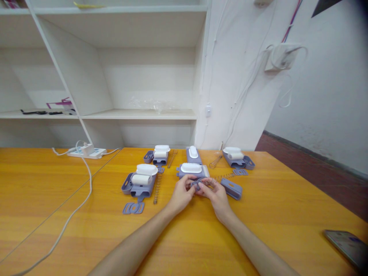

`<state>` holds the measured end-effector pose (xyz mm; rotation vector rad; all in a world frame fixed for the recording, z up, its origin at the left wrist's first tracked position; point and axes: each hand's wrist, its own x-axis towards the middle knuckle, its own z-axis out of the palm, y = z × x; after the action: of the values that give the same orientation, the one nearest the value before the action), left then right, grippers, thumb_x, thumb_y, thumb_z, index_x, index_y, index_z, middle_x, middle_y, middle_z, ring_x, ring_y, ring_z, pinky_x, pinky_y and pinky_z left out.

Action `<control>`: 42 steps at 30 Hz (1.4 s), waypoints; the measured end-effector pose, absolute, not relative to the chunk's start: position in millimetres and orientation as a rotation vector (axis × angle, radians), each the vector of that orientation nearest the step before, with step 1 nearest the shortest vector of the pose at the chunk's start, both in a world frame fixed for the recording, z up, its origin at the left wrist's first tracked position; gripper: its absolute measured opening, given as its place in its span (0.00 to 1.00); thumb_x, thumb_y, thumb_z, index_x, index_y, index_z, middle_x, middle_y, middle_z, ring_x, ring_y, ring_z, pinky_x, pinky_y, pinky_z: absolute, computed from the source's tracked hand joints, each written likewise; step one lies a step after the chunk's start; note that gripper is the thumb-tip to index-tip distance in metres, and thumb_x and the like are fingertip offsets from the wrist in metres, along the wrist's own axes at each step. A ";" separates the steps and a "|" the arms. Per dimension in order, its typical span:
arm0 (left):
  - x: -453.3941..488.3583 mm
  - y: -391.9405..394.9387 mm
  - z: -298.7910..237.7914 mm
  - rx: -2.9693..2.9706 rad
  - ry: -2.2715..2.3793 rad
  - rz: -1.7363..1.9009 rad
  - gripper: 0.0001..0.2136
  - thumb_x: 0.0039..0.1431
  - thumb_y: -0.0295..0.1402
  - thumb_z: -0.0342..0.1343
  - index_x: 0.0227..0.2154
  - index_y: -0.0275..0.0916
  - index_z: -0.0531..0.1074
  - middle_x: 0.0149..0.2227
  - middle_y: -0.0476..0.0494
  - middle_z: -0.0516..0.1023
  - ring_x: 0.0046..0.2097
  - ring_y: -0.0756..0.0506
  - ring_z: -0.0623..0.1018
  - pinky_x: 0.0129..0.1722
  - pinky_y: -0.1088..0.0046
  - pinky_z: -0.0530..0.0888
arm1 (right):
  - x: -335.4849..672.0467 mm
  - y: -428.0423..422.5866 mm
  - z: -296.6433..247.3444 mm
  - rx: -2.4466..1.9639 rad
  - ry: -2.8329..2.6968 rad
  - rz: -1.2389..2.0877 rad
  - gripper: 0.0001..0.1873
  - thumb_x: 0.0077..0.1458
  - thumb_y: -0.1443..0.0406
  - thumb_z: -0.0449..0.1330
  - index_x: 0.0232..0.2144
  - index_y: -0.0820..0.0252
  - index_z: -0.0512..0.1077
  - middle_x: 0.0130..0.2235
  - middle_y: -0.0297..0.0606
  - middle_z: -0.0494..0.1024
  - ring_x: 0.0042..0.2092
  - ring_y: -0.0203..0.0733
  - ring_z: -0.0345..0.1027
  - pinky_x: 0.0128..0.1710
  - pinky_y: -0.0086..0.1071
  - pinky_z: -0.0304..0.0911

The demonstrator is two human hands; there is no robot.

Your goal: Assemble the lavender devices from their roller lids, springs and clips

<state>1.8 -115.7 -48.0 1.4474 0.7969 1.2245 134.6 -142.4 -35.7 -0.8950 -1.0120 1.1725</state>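
Both of my hands meet at the middle of the orange table (pixel 57 214). My left hand (pixel 181 193) and my right hand (pixel 215 195) pinch a small lavender plastic part (pixel 197 184) between their fingertips. A thin metal spring (pixel 221 178) trails from it toward the right. Just behind the hands sits a lavender holder with a white oval cap (pixel 191 169). A loose lavender cover piece (pixel 231 188) lies right of my right hand.
Three more lavender units carrying white rolls sit at the left (pixel 140 182), back centre (pixel 160 154) and back right (pixel 236 157). Loose springs (pixel 156 189) and a flat ring piece (pixel 133 208) lie nearby. A power strip (pixel 86 152) with its cable is at the left, and a phone (pixel 349 245) sits near the right edge.
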 end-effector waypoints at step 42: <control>-2.7 -109.0 -47.1 1.186 0.748 1.145 0.28 0.44 0.39 0.63 0.48 0.31 0.67 0.34 0.40 0.77 0.29 0.48 0.76 0.29 0.71 0.74 | 144.9 -133.7 -49.2 -1.171 -1.452 0.656 0.15 0.47 0.60 0.61 0.38 0.61 0.72 0.36 0.42 0.77 0.37 0.46 0.71 0.37 0.38 0.66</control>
<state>-2.7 -109.0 -47.1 1.1857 0.7481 1.1446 144.9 -133.7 -49.2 -1.1706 -1.4521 0.6558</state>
